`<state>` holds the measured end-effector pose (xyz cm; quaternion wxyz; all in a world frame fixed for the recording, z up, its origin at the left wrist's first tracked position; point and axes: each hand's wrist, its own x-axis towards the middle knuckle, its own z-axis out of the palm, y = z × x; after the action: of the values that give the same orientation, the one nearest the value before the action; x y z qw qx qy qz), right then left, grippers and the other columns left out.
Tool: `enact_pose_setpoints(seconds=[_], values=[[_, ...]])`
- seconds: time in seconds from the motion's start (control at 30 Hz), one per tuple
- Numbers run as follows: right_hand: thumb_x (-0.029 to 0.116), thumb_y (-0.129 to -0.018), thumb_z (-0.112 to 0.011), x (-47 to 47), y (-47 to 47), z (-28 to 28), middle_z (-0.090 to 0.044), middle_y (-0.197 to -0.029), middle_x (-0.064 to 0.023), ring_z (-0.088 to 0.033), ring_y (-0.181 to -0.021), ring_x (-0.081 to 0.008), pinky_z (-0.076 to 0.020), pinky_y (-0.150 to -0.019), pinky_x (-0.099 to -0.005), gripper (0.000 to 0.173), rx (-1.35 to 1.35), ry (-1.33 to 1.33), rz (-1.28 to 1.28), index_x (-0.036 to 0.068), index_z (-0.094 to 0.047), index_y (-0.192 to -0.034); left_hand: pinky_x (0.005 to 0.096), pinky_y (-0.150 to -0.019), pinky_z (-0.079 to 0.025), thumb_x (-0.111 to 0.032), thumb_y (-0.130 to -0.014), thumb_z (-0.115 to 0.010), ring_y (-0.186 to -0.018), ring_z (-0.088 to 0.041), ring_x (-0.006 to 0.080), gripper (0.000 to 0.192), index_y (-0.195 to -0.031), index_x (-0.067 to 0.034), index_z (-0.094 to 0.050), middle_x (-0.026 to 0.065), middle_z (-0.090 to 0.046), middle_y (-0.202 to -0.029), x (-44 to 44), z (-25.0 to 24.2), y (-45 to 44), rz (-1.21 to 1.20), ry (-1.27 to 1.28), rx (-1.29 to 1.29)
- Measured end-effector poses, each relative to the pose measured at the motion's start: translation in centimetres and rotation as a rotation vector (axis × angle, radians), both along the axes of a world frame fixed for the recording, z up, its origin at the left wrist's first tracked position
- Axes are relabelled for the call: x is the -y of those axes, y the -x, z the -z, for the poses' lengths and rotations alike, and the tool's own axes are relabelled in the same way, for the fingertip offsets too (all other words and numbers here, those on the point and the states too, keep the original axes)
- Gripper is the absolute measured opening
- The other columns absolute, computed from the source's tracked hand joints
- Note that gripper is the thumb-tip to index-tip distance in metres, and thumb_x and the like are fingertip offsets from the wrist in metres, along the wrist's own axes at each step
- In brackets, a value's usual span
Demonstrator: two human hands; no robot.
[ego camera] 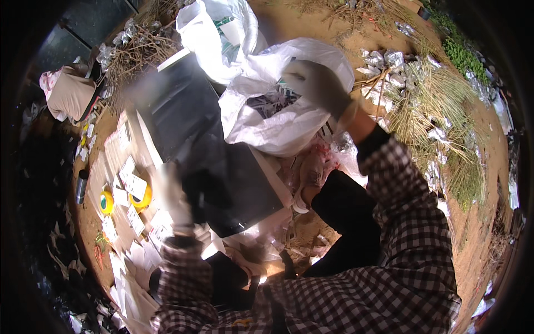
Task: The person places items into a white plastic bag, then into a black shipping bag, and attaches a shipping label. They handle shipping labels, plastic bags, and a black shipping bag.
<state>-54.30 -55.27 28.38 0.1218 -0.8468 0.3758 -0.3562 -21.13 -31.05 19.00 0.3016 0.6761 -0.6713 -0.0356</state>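
My right hand (315, 85), in a pale work glove and blurred, is over the mouth of a white woven sack (267, 135). Small packets with dark and green print (273, 102) show inside that sack; the glove hides some of them. My left hand (173, 194), gloved and heavily blurred, is beside the left edge of a black sheet-covered board (225, 179) in front of me. Whether either hand grips anything cannot be made out. Behind the first sack, a second white sack (187, 23) stands with its mouth spread and green-printed packets inside.
Left of the board lie yellow tape rolls (140, 196) and several printed labels (135, 220) on cardboard. A dark cylinder (81, 186) stands farther left. Dry twigs (139, 58) lie behind; cut grass stalks (434, 108) and crumpled silvery plastic (386, 62) lie on the right.
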Motion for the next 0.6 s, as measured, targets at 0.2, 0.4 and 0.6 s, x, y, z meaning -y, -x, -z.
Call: enact_pose_setpoints(seconds=[0.2, 0.4, 0.6], values=[[0.026, -0.083, -0.063, 9.3, 2.5, 7.4, -0.071, -0.093, -0.0145, -0.066, -0.084, -0.0358, -0.053, -0.078, -0.0435, 0.02, -0.761, -0.049, 0.009, 0.009, -0.073, -0.087, 0.0581, -0.115, -0.025, -0.015, -0.091, -0.051, -0.139, -0.042, 0.0362, 0.043, -0.132, -0.018, -0.061, 0.0073, -0.051, -0.147, -0.3, 8.4, 6.7, 0.094, -0.345, 0.24], [0.022, -0.084, -0.062, 11.3, 2.4, 10.3, -0.07, -0.09, -0.0147, -0.067, -0.087, -0.0324, -0.0528, -0.079, -0.0415, 0.021, -0.779, 0.012, 0.032, 0.005, -0.071, -0.093, 0.0617, -0.116, -0.021, -0.018, -0.095, -0.052, -0.142, -0.037, 0.0397, 0.036, -0.129, -0.019, -0.066, 0.0096, -0.051, -0.148, 0.6, 7.8, 3.9, 0.005, -0.334, 0.074], [0.015, -0.085, -0.062, 11.9, 5.7, 5.2, -0.068, -0.089, -0.0146, -0.068, -0.085, -0.0272, -0.053, -0.073, -0.0379, 0.016, -0.631, 0.391, 0.012, 0.007, -0.069, -0.097, 0.0631, -0.114, -0.021, -0.016, -0.095, -0.051, -0.144, -0.034, 0.0392, 0.035, -0.127, -0.018, -0.066, 0.0103, -0.052, -0.146, 1.8, 8.9, 4.7, -0.056, -0.226, 0.056]])
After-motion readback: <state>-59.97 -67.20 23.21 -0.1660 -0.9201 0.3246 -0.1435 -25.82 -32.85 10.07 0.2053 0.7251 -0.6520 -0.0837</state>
